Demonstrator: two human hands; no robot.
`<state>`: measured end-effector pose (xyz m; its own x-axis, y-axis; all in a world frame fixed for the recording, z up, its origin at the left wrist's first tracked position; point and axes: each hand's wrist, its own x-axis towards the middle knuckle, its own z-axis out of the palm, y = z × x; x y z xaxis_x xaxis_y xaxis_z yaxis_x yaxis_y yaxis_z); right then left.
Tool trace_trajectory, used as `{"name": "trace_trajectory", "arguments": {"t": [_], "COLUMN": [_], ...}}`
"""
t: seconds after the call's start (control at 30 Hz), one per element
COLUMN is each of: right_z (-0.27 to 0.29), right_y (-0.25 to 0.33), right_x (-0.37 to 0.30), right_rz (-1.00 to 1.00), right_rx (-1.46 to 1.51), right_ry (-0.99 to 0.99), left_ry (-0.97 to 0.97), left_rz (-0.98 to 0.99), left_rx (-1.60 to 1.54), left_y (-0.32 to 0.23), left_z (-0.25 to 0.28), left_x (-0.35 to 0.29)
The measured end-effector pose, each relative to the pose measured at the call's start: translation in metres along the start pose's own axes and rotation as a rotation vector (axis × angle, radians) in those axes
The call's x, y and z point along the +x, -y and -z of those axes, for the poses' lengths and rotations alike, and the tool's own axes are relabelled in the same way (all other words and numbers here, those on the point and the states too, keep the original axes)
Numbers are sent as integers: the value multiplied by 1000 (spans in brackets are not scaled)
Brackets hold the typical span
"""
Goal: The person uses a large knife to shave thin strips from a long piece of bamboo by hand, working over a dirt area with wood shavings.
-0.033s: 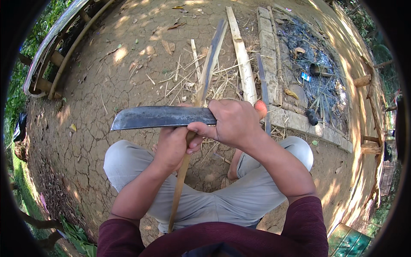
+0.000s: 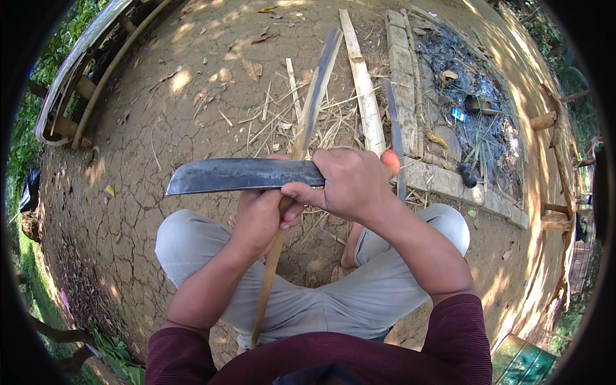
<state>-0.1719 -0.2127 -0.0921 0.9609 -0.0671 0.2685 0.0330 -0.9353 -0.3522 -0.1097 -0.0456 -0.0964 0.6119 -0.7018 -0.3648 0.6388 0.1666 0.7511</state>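
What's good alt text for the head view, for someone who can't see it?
The right hand holds a machete pointing left across a long wooden strip gripped by the left hand. Cracked earth lies below, a burnt patch upper right.

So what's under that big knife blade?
The wooden strip and left hand pass beneath the blade, showing on both sides. Their parts directly under it are covered.

Right fingers [image 2: 326,162] curled (left fingers [image 2: 292,218] too)
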Motion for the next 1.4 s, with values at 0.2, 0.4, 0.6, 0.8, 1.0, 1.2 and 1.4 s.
{"name": "trace_trajectory", "arguments": {"t": [0.2, 0.4, 0.6, 0.8, 1.0, 1.2, 1.4], "right_z": [0, -16, -15, 46, 12, -6, -22], "right_y": [-2, -14, -35, -112, -13, 7, -11], "right_x": [2, 5, 16, 43, 8, 2, -2], "right_rz": [11, 79, -31, -604, -153, -18, 11], "right_rx": [-32, -70, -106, -13, 107, -10, -124], "right_ry": [-67, -128, -117, -168, -102, -106, -17], "left_ry": [-62, -106, -101, -70, -27, -86, -179], "left_rz": [-9, 48, -7, -190, -112, -130, -79], "left_rx": [87, 175, 314, 202, 101, 144, 173], "left_y": [-4, 6, 3, -7, -12, -6, 12], "left_z": [-10, -4, 1, 12, -4, -6, -3], "left_x": [-4, -5, -7, -14, -4, -5, -2]}}
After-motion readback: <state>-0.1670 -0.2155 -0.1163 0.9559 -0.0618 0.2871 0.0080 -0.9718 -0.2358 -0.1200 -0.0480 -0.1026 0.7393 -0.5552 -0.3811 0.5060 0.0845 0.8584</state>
